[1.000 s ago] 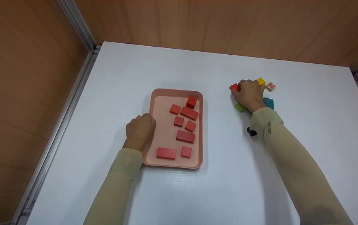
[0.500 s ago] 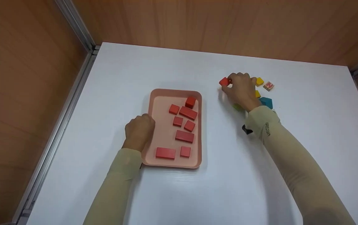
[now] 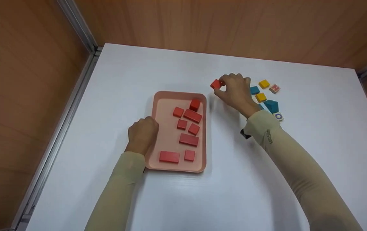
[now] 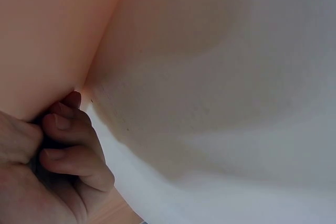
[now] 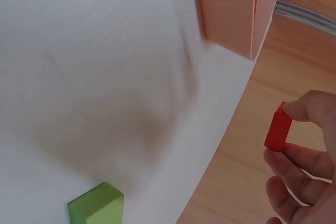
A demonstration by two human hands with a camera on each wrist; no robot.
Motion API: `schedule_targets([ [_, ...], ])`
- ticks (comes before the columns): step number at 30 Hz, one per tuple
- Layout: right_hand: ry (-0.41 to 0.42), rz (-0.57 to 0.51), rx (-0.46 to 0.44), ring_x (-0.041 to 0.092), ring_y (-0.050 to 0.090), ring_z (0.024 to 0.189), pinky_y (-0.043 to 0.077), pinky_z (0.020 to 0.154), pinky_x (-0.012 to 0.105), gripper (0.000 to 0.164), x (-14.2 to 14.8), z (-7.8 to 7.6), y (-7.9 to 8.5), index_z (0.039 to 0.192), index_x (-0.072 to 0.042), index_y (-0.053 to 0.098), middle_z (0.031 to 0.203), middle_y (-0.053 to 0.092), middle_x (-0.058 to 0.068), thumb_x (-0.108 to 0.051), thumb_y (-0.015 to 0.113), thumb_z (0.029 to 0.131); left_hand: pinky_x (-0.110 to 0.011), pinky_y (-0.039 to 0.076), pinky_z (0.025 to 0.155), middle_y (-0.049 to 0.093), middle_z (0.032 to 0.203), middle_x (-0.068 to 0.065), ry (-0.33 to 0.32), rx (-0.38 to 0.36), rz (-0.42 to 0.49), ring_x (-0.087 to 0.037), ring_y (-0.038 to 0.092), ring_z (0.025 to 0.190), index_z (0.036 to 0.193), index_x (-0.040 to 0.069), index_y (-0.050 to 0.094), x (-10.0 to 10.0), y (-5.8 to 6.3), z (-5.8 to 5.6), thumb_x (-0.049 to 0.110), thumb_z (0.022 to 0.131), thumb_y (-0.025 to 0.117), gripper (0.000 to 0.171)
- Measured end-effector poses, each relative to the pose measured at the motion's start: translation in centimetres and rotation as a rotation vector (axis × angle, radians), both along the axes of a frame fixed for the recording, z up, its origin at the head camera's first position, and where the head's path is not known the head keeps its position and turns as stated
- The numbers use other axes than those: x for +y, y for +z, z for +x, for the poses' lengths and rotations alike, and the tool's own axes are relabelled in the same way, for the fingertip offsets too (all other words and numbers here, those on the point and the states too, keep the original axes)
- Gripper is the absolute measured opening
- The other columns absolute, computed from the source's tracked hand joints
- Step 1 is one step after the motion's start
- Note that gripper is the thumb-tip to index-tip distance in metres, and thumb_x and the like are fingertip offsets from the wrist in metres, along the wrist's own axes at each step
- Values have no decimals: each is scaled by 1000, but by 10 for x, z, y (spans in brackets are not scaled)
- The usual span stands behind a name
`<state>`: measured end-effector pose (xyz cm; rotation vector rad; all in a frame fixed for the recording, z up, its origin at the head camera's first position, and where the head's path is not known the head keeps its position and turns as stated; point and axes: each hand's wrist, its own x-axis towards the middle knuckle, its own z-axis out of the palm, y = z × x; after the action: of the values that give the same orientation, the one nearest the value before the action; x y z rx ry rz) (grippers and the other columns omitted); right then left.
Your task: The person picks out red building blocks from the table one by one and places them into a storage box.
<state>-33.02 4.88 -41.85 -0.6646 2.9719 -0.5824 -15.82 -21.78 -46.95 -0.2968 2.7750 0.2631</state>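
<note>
Between thumb and fingertips my right hand (image 3: 234, 91) pinches a small red block (image 3: 216, 84), held above the table beyond the tray's upper right corner. The right wrist view shows the same red block (image 5: 279, 128) between thumb and finger. At its left rim, a pink tray (image 3: 166, 94) is gripped by my left hand (image 3: 143, 133). Curled fingers (image 4: 79, 161) lie against the tray's outer wall in the left wrist view; the thumb's hold on the rim is hidden there. Several red blocks, among them a long one (image 3: 169, 157), lie inside the tray, mostly toward its right side.
Right of the tray lie loose blocks: yellow (image 3: 264, 84), teal (image 3: 271, 106), and two with markings, one with a ring (image 3: 278, 116). A green block (image 5: 97, 205) shows in the right wrist view. Wood-grain panels (image 3: 228, 29) border the white table.
My right hand has lifted the red block from the loose blocks and carried it left toward the tray, uncovering teal and yellow blocks. The left hand and tray stay about where they were.
</note>
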Motion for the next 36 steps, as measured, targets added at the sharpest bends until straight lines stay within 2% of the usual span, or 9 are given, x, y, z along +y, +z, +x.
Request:
schedule_targets([
  [4,71,-31,32,26,53,100,34,90,48,41,-9,12,0,118,-9,70,109,68,8,-34,77,87,-48,57,67,63,84,-19,55,24,39,-29,65,75,101,-4,59,0,-2,-1,13,105,43,23],
  [7,123,-41,39,24,53,98,34,88,46,40,-17,22,1,116,-11,72,107,69,6,-37,77,87,-48,56,68,64,85,-19,79,33,59,-29,65,75,101,-4,59,1,-2,-2,14,105,42,25],
  [10,175,-29,57,23,52,97,35,89,46,38,-26,31,4,115,-12,72,106,69,5,-38,74,88,-49,57,68,64,85,-19,54,24,47,-30,65,76,101,-4,59,1,-3,-3,11,104,44,22],
  [16,259,11,103,22,53,95,37,88,46,36,-45,50,8,116,-13,72,104,69,4,-39,69,91,-48,56,72,65,89,-18,107,29,101,-29,64,77,103,-3,61,2,-3,-5,16,106,41,28],
  [19,300,28,109,21,53,95,37,88,45,36,-54,60,8,116,-14,71,103,68,3,-40,69,91,-49,56,72,65,89,-18,106,22,97,-28,64,78,104,-3,61,2,-4,-6,17,106,41,28],
  [24,369,26,107,21,54,96,37,87,45,34,-66,77,2,113,-15,70,105,70,1,-40,72,90,-49,56,73,64,89,-17,91,10,89,-28,64,79,106,-3,60,4,-3,-7,17,106,42,27],
  [28,423,23,139,22,55,97,36,89,48,32,-70,90,-5,110,-14,73,102,70,2,-39,72,91,-47,56,72,65,88,-17,117,32,118,-28,64,78,104,-2,62,4,-3,-7,20,106,41,31],
  [31,456,15,159,21,52,90,34,86,47,29,-73,97,-10,108,-14,73,95,68,1,-38,72,91,-46,55,70,65,86,-17,152,52,139,-27,63,75,99,-1,63,4,-3,-7,23,106,39,34],
  [36,515,27,132,20,50,86,32,79,43,26,-81,109,-16,107,-15,73,90,67,-1,-35,72,90,-44,53,68,64,83,-16,164,36,142,-28,62,73,98,-1,62,2,-3,-7,25,106,39,35],
])
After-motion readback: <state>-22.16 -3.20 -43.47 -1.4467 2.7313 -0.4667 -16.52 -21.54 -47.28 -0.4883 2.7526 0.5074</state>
